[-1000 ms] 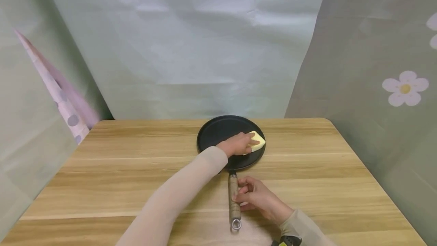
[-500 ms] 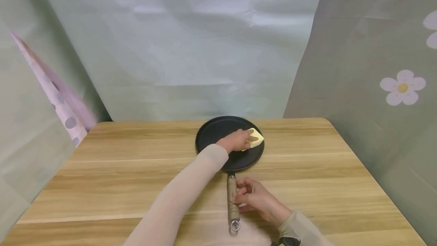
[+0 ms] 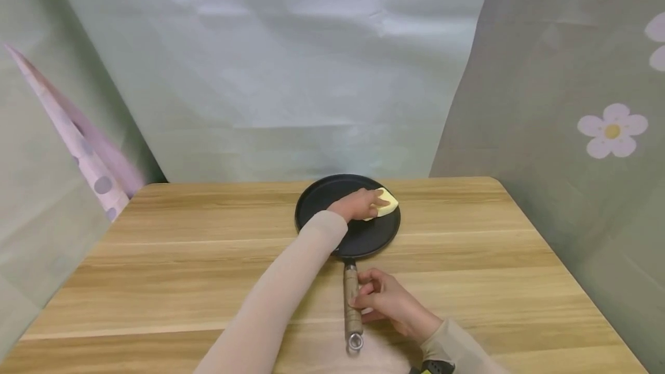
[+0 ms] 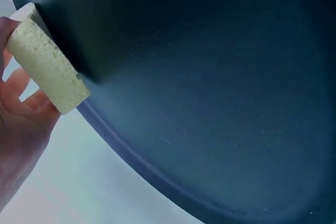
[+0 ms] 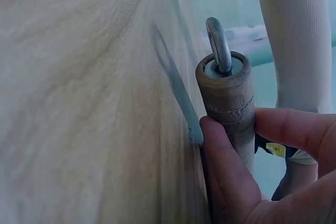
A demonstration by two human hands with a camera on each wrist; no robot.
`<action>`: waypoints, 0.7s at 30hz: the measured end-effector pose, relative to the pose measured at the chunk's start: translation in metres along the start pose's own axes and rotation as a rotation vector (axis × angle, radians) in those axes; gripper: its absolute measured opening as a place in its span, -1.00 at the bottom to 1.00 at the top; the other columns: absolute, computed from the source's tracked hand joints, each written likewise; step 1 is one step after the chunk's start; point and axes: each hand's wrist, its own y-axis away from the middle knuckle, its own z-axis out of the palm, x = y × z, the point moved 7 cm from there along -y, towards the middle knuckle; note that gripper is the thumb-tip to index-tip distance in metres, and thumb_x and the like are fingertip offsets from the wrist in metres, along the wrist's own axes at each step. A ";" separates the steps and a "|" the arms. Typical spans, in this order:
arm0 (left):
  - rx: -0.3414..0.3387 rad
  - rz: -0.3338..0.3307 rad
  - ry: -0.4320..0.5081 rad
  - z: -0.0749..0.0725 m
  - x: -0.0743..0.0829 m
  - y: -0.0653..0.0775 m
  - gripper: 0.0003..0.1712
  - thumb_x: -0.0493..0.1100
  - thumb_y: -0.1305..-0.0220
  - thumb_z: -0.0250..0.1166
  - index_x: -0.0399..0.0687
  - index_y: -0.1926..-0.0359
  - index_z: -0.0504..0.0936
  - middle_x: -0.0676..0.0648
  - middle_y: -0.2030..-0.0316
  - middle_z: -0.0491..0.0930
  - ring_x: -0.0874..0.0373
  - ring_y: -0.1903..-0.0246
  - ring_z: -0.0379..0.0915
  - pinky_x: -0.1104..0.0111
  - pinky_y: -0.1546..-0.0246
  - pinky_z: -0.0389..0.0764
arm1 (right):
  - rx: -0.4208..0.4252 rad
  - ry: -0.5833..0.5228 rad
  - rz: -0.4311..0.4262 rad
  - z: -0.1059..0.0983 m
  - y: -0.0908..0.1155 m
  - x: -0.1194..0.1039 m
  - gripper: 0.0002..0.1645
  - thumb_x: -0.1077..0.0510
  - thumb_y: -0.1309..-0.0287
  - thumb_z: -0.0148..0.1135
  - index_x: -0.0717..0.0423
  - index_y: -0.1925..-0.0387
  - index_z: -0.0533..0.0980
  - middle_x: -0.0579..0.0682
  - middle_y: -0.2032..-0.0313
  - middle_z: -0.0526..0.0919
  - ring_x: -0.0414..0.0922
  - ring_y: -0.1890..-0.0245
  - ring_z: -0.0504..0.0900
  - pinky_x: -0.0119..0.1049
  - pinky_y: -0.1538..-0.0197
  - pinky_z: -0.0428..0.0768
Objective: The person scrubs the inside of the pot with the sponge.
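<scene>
A shallow black frying pan (image 3: 363,242) lies on the wooden table with its handle (image 3: 354,319) pointing toward me. My left hand (image 3: 357,204) reaches across the pan and holds a pale yellow sponge (image 3: 387,206) against the right side of its cooking surface. In the left wrist view the thumb and fingers grip the sponge (image 4: 50,66) right at the pan's rim. My right hand (image 3: 393,303) pinches the wooden handle from the right. The right wrist view shows thumb and fingers on either side of the handle (image 5: 231,98), close to the metal ring at its end.
The wooden table (image 3: 171,281) extends to both sides of the pan. A pale green-grey curtain (image 3: 291,74) hangs behind its far edge, and a flower-patterned curtain (image 3: 540,85) hangs on the right. The left sleeve (image 3: 280,293) crosses over the table left of the handle.
My left hand has slid the sponge a little farther away from me along the pan's right side. The right hand keeps its grip on the handle. The whole view has shifted slightly.
</scene>
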 end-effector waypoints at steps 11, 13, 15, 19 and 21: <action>-0.013 -0.011 -0.008 -0.004 -0.004 -0.005 -0.42 -0.20 -0.38 0.07 0.28 -0.38 0.33 0.05 -0.48 0.02 -0.08 -0.44 -0.09 0.21 -0.18 0.24 | 0.013 0.001 0.004 0.001 0.000 0.001 -0.34 0.39 0.02 0.31 0.47 -0.12 0.26 0.03 0.34 0.46 -0.14 0.40 0.57 -0.14 0.29 0.65; -0.017 -0.017 -0.007 -0.004 -0.005 -0.006 -0.42 -0.20 -0.39 0.05 0.27 -0.39 0.32 0.03 -0.48 0.01 -0.08 -0.44 -0.10 0.20 -0.15 0.24 | 0.017 0.002 0.007 0.000 0.000 0.001 -0.34 0.39 0.03 0.31 0.47 -0.12 0.27 0.03 0.34 0.46 -0.14 0.40 0.57 -0.15 0.30 0.65; -0.011 -0.042 -0.003 -0.005 -0.008 -0.006 -0.41 -0.20 -0.39 0.04 0.28 -0.40 0.30 0.03 -0.49 -0.01 -0.08 -0.45 -0.12 0.19 -0.19 0.23 | 0.019 0.003 0.007 0.000 0.000 0.001 -0.33 0.39 0.03 0.31 0.48 -0.13 0.26 0.04 0.34 0.46 -0.14 0.41 0.57 -0.15 0.30 0.66; 0.007 -0.099 -0.004 -0.008 -0.014 -0.008 -0.41 -0.19 -0.39 0.03 0.30 -0.40 0.29 0.02 -0.50 -0.04 -0.06 -0.45 -0.13 0.17 -0.27 0.19 | 0.012 0.009 0.003 0.001 0.000 -0.001 -0.30 0.38 0.02 0.32 0.49 -0.16 0.25 0.05 0.34 0.46 -0.14 0.41 0.57 -0.16 0.31 0.66; 0.011 -0.100 -0.010 -0.010 -0.015 -0.009 -0.41 -0.18 -0.40 0.02 0.30 -0.40 0.29 0.02 -0.50 -0.04 -0.06 -0.45 -0.14 0.17 -0.27 0.18 | 0.011 0.011 0.002 0.001 0.000 -0.002 -0.27 0.38 0.02 0.31 0.50 -0.18 0.24 0.05 0.33 0.47 -0.13 0.40 0.58 -0.16 0.31 0.66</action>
